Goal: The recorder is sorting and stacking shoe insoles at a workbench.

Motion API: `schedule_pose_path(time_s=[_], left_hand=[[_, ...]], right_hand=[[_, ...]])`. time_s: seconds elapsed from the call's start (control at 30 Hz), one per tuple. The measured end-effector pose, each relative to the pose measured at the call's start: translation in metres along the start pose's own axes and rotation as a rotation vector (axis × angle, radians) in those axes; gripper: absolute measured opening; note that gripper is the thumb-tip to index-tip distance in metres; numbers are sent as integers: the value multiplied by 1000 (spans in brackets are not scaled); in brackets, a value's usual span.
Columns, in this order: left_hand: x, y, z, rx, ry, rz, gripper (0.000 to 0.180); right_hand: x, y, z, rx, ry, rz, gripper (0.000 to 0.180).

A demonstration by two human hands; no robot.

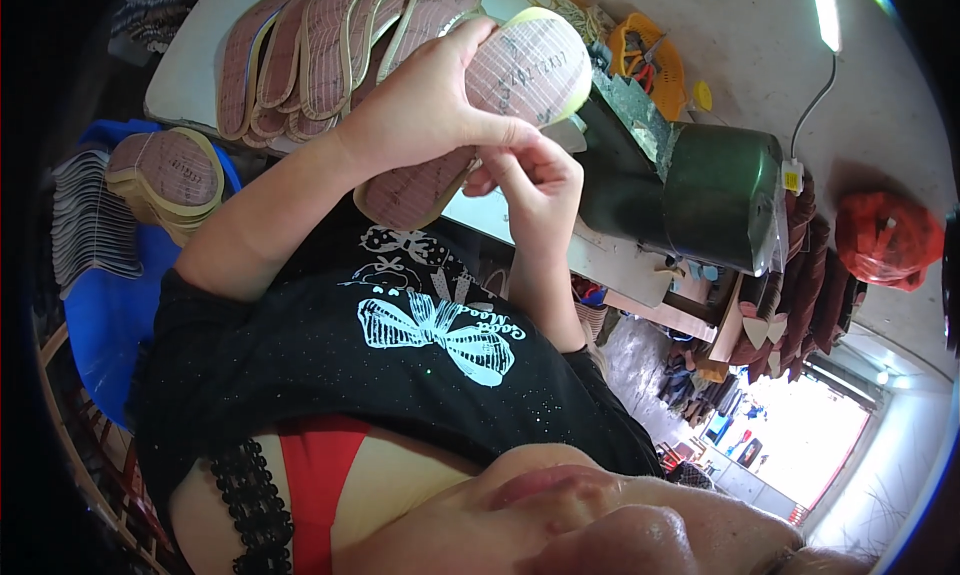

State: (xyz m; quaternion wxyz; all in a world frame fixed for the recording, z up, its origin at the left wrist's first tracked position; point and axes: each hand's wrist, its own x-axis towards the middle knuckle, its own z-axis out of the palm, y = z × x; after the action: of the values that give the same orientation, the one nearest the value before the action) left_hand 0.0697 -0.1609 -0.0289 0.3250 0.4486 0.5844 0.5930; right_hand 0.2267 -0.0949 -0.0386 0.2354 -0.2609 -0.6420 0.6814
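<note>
Holding: the left hand (pixel 420 105) was closed around the middle of a single insole (pixel 500 95), fingers wrapped over its upper face and thumb toward the toe end.
Right hand: the right hand (pixel 535 175) sat just under the insole, its fingertips pinched together at the lower edge, seemingly on the rim or a small bit of material there; what exactly it pinched was too small to tell.
Insole in hand: a pinkish-brown quilted piece with a pale yellow-green edge binding, held up in the air above the tabletop (pixel 190 75), toe pointing up and to the right, heel down toward the person's chest.
Row on tabletop: a fanned row of insoles (pixel 330 45) of the same kind lay overlapped on the white tabletop behind the hands, bindings showing along their rims.
Stack at left: a short stack of insoles (pixel 165 175) rested on a blue surface to the left, near a fanned pile of thin grey pieces (pixel 90 220).
Nearby: a dark green cylindrical machine housing (pixel 720 190) stood right of the hands, with an orange basket of small tools (pixel 645 55) beyond it and a red bag (pixel 885 240) farther right.
Progress, as a judgement: one piece was under work at the edge; the row and the stack looked handled or waiting, and the picture did not show which was which.
</note>
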Motion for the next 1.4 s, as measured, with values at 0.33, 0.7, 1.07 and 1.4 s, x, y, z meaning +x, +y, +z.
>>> schedule_pose_path(time_s=[0.33,0.7,1.07,1.4], left_hand=[[-2,-25,19,-73,111,66,76],[19,-38,29,-770,168,-200,46],[102,-41,6,-359,229,-148,30],[141,-48,41,-268,49,-261,30]], right_hand=[[14,25,-27,208,-342,14,16],[12,7,-24,69,-56,97,20],[14,11,-24,386,25,108,25],[12,16,-32,543,162,33,27]])
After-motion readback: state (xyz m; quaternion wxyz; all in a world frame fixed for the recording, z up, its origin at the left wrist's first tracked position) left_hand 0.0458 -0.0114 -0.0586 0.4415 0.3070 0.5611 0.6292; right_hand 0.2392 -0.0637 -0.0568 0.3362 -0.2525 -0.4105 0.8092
